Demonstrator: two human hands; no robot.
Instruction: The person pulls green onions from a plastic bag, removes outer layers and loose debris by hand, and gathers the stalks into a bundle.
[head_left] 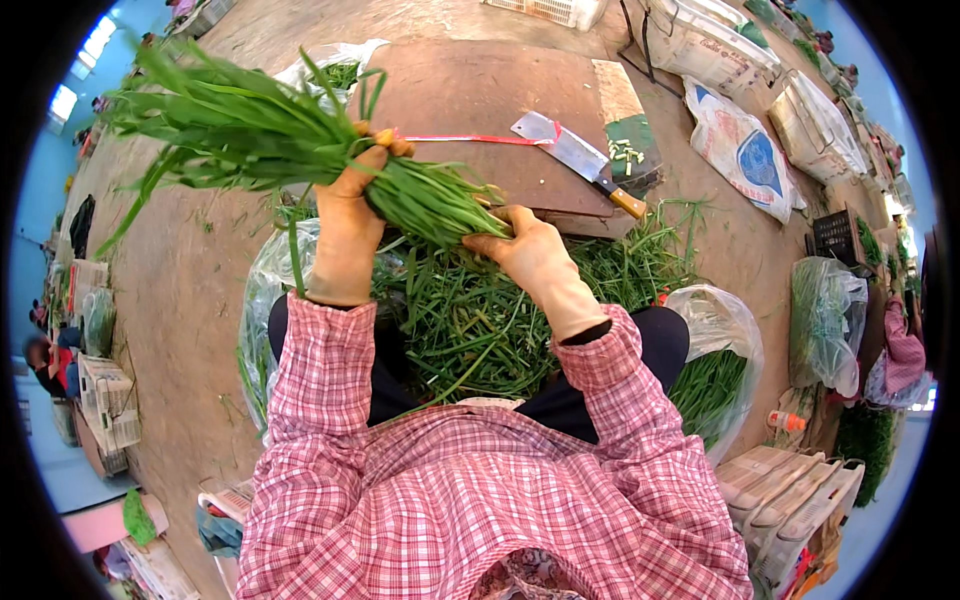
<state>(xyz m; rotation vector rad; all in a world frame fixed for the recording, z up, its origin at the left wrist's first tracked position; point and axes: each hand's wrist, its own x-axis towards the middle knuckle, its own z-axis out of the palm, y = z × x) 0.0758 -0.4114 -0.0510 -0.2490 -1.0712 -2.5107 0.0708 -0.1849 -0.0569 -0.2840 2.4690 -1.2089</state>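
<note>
A bunch of long green garlic chives (240, 125) is held up in front of me, its leafy tips fanning to the left. My left hand (350, 205), in a pale rubber glove, wraps round the middle of the bunch. My right hand (535, 260), gloved alike, pinches at the stem ends on the right. On the brown board (450, 90) beyond lies a cleaver (580, 160) with a wooden handle. A thin red strip (465, 138) stretches over the board from near my left fingers to the blade.
Loose green trimmings (470, 330) heap up between my knees. A clear bag of greens (715, 385) stands at my right, another clear bag (265, 300) at my left. White crates (790, 500), a printed sack (745, 150) and an orange-labelled bottle (787, 421) are farther right. Small cut pieces (625, 155) lie near the cleaver.
</note>
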